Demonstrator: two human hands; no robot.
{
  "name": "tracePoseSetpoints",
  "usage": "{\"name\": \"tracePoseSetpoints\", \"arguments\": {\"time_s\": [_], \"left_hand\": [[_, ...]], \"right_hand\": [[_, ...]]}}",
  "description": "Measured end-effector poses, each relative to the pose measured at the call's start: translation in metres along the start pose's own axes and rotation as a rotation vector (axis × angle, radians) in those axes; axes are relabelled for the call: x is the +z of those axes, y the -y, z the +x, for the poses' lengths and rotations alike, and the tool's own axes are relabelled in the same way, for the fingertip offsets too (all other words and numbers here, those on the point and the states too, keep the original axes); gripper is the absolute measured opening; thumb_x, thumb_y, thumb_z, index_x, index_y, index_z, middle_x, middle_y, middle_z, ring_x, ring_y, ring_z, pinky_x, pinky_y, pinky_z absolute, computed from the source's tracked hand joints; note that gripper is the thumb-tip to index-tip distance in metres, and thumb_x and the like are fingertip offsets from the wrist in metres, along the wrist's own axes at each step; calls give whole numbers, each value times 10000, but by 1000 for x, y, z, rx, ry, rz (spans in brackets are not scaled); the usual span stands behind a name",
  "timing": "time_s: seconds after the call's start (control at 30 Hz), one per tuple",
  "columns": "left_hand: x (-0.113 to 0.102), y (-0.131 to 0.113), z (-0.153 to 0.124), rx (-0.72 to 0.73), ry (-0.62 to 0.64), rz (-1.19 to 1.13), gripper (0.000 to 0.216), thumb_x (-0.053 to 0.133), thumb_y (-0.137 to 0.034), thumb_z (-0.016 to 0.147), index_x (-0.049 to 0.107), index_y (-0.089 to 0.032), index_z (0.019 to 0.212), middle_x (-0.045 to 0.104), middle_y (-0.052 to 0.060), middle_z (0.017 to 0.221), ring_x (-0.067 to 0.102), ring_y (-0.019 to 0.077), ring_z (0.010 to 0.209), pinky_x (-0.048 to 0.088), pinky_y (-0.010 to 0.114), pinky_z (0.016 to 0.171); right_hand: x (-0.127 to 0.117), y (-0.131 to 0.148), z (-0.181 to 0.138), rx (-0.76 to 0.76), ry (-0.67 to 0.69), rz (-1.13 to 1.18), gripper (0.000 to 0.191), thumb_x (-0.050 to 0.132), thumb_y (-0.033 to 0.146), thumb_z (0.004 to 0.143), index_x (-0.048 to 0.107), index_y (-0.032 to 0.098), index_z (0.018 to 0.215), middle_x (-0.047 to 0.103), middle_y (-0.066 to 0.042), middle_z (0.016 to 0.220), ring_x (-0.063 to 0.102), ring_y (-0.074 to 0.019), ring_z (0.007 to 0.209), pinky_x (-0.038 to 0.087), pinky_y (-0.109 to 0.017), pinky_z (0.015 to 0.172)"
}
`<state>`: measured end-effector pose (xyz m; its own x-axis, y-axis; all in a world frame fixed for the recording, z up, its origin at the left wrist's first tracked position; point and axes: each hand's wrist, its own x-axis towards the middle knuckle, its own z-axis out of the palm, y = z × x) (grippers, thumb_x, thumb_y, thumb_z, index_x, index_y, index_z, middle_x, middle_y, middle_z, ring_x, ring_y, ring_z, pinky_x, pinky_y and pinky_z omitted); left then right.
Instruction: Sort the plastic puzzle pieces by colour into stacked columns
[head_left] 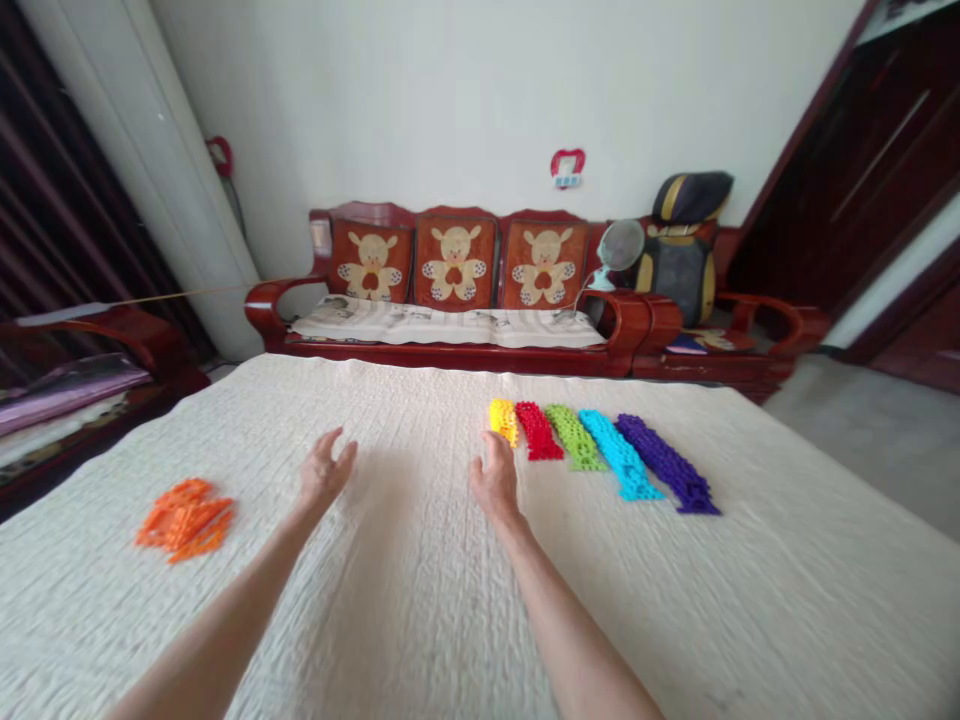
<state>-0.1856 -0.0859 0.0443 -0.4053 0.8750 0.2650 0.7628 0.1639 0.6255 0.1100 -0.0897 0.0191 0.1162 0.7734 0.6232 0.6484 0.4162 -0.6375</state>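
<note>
Both my hands reach forward above the pale quilted cover (420,620). My left hand (324,472) has its fingers apart and holds nothing; the loose pile of orange plastic pieces (187,520) lies to its left. Fingers also apart, my right hand (496,476) is just in front of the yellow stack of pieces (505,420), partly overlapping it; whether they touch I cannot tell. Slanting rows of pieces run rightward from there: red (538,430), green (574,436), light blue (621,454) and purple (666,462), the purple one longest.
Behind the covered surface stands a red wooden sofa (442,355) with bear cushions (456,262). A small fan (621,246) is by its right arm, beside a chair with a black and yellow backrest (679,270). Another wooden armrest (150,345) is at left.
</note>
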Motion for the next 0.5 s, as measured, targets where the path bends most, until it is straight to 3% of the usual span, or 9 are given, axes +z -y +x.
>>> {"name": "tracePoseSetpoints", "arguments": {"time_s": [0.13,0.27,0.37,0.5], "left_hand": [[74,-83,6,131,204,-174,474,526,-348,865,560,-142,1290,601,131,1311,559,254,1205,448,376,1015],[132,-148,25,266,300,-283,454,553,-317,863,570,-147,1284,631,130,1277,571,250,1197,431,371,1036],[170,-181,40,284,333,-290,424,560,-312,861,595,-150,1250,670,130,1209,617,256,1126,463,378,995],[205,-207,52,331,370,-303,381,549,-301,869,625,-111,1190,672,168,1187,616,274,1131,444,396,1012]], "right_hand": [[-11,-42,8,29,-23,-106,427,439,68,727,553,116,1136,561,-162,1150,477,-254,1167,394,-455,1028],[-6,-51,2,38,29,-156,437,458,67,713,563,120,1134,542,-162,1178,466,-261,1174,381,-447,1037],[-5,-48,0,78,57,-157,410,466,81,710,573,116,1104,543,-169,1188,463,-270,1174,385,-441,1031],[-7,-46,1,106,58,-153,381,467,86,696,581,132,1056,549,-156,1171,469,-272,1159,387,-444,1027]]}}
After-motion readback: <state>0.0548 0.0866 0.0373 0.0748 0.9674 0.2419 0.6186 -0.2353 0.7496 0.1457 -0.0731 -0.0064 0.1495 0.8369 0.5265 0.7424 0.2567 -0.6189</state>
